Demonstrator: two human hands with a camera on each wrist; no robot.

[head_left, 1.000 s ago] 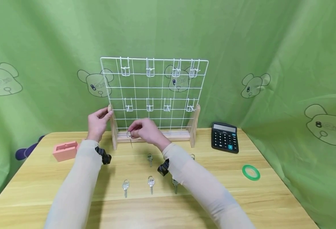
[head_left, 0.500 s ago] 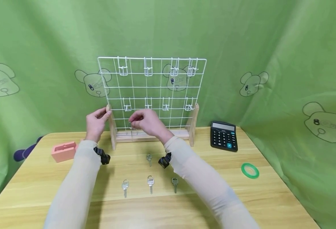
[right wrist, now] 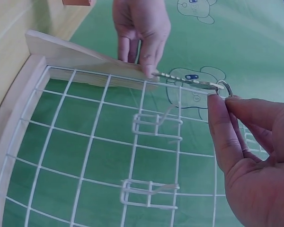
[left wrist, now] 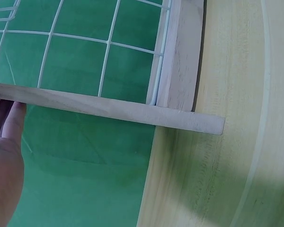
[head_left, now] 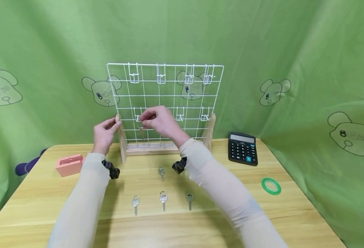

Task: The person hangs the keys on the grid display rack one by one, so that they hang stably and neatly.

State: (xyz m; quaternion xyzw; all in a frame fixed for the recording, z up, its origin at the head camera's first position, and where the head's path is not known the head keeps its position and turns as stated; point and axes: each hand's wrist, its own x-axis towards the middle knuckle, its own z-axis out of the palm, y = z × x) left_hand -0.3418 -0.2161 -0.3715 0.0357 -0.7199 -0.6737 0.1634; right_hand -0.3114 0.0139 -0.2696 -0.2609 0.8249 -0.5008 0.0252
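Note:
My right hand (head_left: 161, 120) pinches the ring (right wrist: 226, 86) of a silver key (right wrist: 187, 80) between thumb and fingertips. In the head view it sits in front of the lower row of hooks on a white wire grid rack (head_left: 166, 95), just beside the lower left hook (head_left: 137, 117). The key hangs down from the ring there. My left hand (head_left: 103, 135) grips the upper end of the rack's left wooden upright (left wrist: 109, 109), fingers behind it in the left wrist view. The right hand hides another lower hook in the head view.
Several keys lie on the wooden table before the rack, among them a front left key (head_left: 135, 205) and a front middle key (head_left: 163, 201). A pink block-shaped holder (head_left: 70, 166) stands left. A black calculator (head_left: 242, 148) and a green tape roll (head_left: 271, 186) lie right.
My right hand has risen with the key from near the rack's wooden base to the height of the lower hooks. The left hand keeps its grip on the upright.

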